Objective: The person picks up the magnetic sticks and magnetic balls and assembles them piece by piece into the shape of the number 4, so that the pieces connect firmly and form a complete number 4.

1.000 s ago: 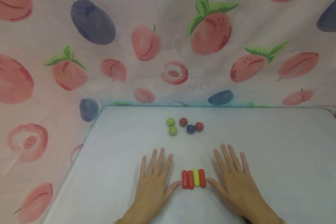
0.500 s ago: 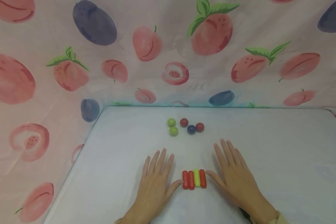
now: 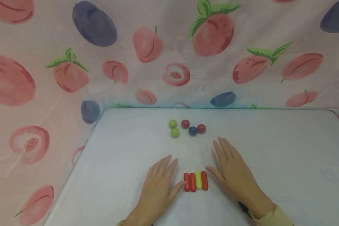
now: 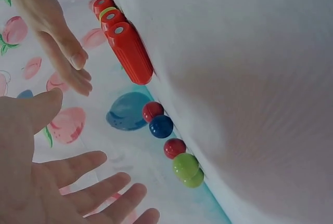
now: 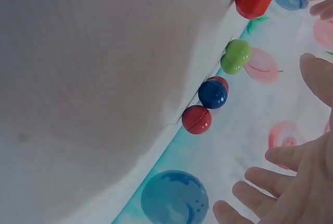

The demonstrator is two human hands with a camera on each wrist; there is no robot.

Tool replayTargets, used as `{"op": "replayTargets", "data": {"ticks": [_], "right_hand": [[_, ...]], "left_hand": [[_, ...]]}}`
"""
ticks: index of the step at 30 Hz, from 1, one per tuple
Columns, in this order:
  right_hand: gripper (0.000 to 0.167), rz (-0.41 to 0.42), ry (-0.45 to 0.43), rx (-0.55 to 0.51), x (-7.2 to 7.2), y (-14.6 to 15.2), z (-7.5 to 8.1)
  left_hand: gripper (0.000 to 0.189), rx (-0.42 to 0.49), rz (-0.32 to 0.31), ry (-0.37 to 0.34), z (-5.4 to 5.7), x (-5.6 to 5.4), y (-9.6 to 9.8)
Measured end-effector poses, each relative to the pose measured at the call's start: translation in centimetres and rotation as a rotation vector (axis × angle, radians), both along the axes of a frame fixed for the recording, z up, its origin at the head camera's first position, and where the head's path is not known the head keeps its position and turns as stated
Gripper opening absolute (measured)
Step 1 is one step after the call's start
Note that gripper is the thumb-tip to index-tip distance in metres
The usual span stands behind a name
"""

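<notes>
Three red ridged sticks (image 3: 193,182) and a yellow-green one (image 3: 198,180) lie side by side in a row on the white table. My left hand (image 3: 158,188) is just left of the row, fingers extended, its thumb tip overlapping the leftmost red stick in the head view. To the right is my right hand (image 3: 233,172), fingers stretched forward and thumb pointing at the rightmost red stick (image 3: 204,180). Both wrist views show palms with nothing in them. In the left wrist view the red stick's (image 4: 131,55) end has a pale round spot.
Farther back on the white table (image 3: 124,141) sit two green balls (image 3: 175,133), two red balls (image 3: 201,128) and a dark blue ball (image 3: 193,131). A fruit-printed cloth (image 3: 203,72) rises behind the table and along its left side.
Both hands have tilted from flat, turning their thumb sides up, and shifted slightly inward toward the row. The right hand has also moved a little forward. Sticks and balls stay put.
</notes>
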State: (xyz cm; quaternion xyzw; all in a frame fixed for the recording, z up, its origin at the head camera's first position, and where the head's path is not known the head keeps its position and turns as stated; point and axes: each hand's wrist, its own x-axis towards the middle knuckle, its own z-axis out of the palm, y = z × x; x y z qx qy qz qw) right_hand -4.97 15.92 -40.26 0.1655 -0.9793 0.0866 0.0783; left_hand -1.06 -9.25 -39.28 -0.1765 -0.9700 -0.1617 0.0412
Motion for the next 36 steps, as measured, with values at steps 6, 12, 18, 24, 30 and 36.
{"op": "replayTargets", "data": {"ticks": [6,12,18,24,30,36], "right_hand": [[0.092,0.018,0.001,-0.032,-0.6,0.0,0.0],[0.090,0.033,0.003,-0.049,-1.3,0.1,0.0],[0.086,0.045,0.003,-0.069,-2.0,0.1,0.1],[0.082,0.050,-0.013,-0.083,-2.8,0.0,0.0],[0.078,0.073,0.009,-0.090,-3.8,0.0,-0.3],[0.078,0.083,0.001,-0.106,-4.8,-0.2,-0.4]], "left_hand": [[0.064,0.030,-0.005,-0.025,0.1,0.1,0.2],[0.062,0.045,-0.021,-0.038,0.2,0.1,0.5],[0.063,0.075,-0.032,-0.108,0.3,0.0,0.7],[0.060,0.098,-0.034,-0.137,0.4,-0.1,0.8],[0.056,0.118,-0.043,-0.144,0.2,-0.2,0.9],[0.052,0.133,-0.050,-0.153,0.1,-0.4,1.0]]}}
